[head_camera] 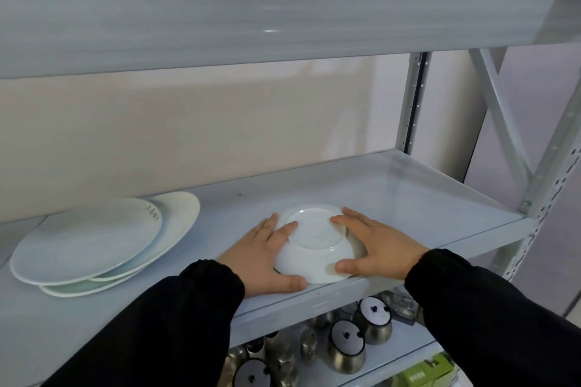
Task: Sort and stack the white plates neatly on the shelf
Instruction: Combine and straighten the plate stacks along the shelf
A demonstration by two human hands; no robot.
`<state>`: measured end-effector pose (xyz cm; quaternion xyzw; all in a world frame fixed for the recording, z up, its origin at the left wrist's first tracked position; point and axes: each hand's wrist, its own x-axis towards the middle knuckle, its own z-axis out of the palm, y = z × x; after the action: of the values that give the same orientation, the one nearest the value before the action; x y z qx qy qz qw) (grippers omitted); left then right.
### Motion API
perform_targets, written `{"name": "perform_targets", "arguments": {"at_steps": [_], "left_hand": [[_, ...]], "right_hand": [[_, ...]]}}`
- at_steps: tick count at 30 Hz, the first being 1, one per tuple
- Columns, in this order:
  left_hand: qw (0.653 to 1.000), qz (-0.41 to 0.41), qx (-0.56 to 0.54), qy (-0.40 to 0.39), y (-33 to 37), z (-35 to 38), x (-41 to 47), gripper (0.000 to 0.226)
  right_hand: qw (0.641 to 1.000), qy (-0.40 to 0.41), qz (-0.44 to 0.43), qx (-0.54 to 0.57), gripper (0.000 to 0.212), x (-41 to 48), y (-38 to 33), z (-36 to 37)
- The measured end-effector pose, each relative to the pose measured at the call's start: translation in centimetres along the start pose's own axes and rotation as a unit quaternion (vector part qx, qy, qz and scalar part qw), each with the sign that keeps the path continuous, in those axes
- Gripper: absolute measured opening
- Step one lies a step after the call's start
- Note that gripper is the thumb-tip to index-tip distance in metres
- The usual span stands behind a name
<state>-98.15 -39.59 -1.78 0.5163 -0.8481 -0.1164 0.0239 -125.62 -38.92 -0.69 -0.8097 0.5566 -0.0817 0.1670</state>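
A small white plate (314, 245) lies upside down near the front edge of the grey middle shelf (408, 198), its foot ring facing up. My left hand (267, 258) clasps its left rim and my right hand (377, 248) clasps its right rim, fingers curled over the plate's edge. At the left of the same shelf sits a loose, uneven pile of larger white plates (94, 242), fanned out and lying face up. The pile is well apart from both hands.
The upper shelf (251, 25) hangs low overhead with packages on top. A shelf post and diagonal brace (500, 122) stand at the right. Metal pots with lids (345, 345) and green boxes (430, 371) fill the shelf below.
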Motion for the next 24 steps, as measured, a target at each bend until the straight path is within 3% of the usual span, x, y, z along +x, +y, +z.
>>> {"name": "perform_targets", "arguments": {"at_steps": [6,10,15,18,21,24], "left_hand": [[0.999,-0.023,-0.023,0.027,-0.1,0.0,-0.1,0.130],[0.998,-0.032,-0.043,0.023,0.1,-0.2,-0.1,0.132],[0.995,-0.016,-0.084,0.049,0.1,-0.2,0.1,0.135],[0.990,-0.003,-0.124,0.066,0.1,-0.4,-0.1,0.135],[0.965,-0.023,-0.240,0.107,-0.2,-0.7,-0.1,0.121],[0.908,-0.055,-0.391,0.140,-0.6,-0.8,-0.1,0.105]], "right_hand": [[0.999,0.008,0.028,0.012,0.121,-0.1,-0.4,0.1],[0.998,0.010,0.067,0.011,0.107,-0.1,-1.6,0.0],[0.980,0.058,0.084,0.173,0.099,0.9,-3.1,0.4],[0.934,0.083,0.083,0.336,0.092,1.1,-3.1,0.6],[0.894,0.108,0.078,0.429,0.069,1.2,-3.2,0.6],[0.889,0.112,0.076,0.437,0.070,1.2,-3.4,0.8]]}}
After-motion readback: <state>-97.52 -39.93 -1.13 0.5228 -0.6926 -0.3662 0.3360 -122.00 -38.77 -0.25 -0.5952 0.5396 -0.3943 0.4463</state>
